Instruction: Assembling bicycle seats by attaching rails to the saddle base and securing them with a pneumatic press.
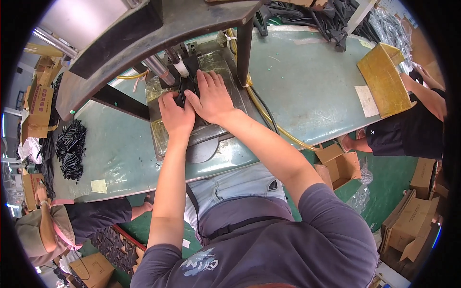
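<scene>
Both hands are at the base of a bench press, around a dark, glossy black piece [188,85] whose exact kind I cannot make out. My left hand [176,116] has its fingers bent and closed against the near left side of that piece. Stretched forward, the fingers of my right hand [213,98] lie flat along the right side, with the thumb reaching over toward the left hand. Much of the piece is hidden beneath my hands. Just beyond it, a metal rod [158,68] and a white-tipped plunger [181,68] come down from the press.
The heavy press frame [165,45] arches over my hands, with posts either side. A heap of black parts [71,149] lies left on the green table [293,81]; more black pieces [307,17] are far right. A yellow bin [384,79] stands near a co-worker's arm [422,91]. Yellow hose [269,122] runs alongside.
</scene>
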`<move>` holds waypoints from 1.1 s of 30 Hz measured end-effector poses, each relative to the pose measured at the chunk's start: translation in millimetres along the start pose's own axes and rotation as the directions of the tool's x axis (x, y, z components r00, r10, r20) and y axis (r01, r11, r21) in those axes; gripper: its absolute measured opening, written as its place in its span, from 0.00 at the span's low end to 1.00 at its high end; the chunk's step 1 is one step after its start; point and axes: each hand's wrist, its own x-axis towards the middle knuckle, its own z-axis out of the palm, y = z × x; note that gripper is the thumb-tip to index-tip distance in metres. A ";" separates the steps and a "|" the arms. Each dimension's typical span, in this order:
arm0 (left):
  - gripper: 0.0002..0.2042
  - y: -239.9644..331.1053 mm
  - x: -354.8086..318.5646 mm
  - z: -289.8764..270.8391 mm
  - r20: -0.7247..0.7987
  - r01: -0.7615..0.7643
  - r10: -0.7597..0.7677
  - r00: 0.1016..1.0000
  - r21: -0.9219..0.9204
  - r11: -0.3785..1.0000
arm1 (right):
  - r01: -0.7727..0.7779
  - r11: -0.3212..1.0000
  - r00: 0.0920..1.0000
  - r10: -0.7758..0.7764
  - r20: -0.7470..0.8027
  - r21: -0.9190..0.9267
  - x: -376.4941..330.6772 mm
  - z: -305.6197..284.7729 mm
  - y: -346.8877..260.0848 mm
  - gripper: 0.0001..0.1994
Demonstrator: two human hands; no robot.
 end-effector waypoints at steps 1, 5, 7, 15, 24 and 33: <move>0.13 1.7 -0.8 -2.6 0.038 0.044 -0.045 0.998 0.010 0.999 | 0.013 0.998 1.000 -0.013 -0.003 0.054 -0.5 -2.1 0.5 0.37; 0.10 -6.0 -1.0 -21.4 0.066 -0.014 0.021 0.998 -0.100 0.995 | 0.042 0.944 0.999 -0.046 0.004 0.327 -3.0 -33.2 6.4 0.30; 0.08 -4.8 -14.9 -34.5 0.027 0.033 -0.026 0.999 -0.306 0.951 | 0.183 0.889 0.982 -0.185 -0.037 0.420 -10.8 -68.5 13.4 0.28; 0.12 56.7 -47.7 -74.4 0.718 0.701 -0.035 0.696 -0.667 0.251 | 0.046 0.904 0.999 -0.047 -0.009 0.425 -71.7 -107.9 47.0 0.37; 0.10 -127.7 -81.3 -163.8 0.048 0.288 -0.290 0.956 -0.356 0.889 | -0.638 0.397 0.631 0.761 0.152 0.660 -47.6 -182.6 115.5 0.20; 0.37 -245.3 -88.1 -257.2 -0.402 0.510 -0.322 0.857 0.752 0.417 | -0.225 0.753 0.745 0.542 -0.389 0.618 88.9 -152.5 219.5 0.29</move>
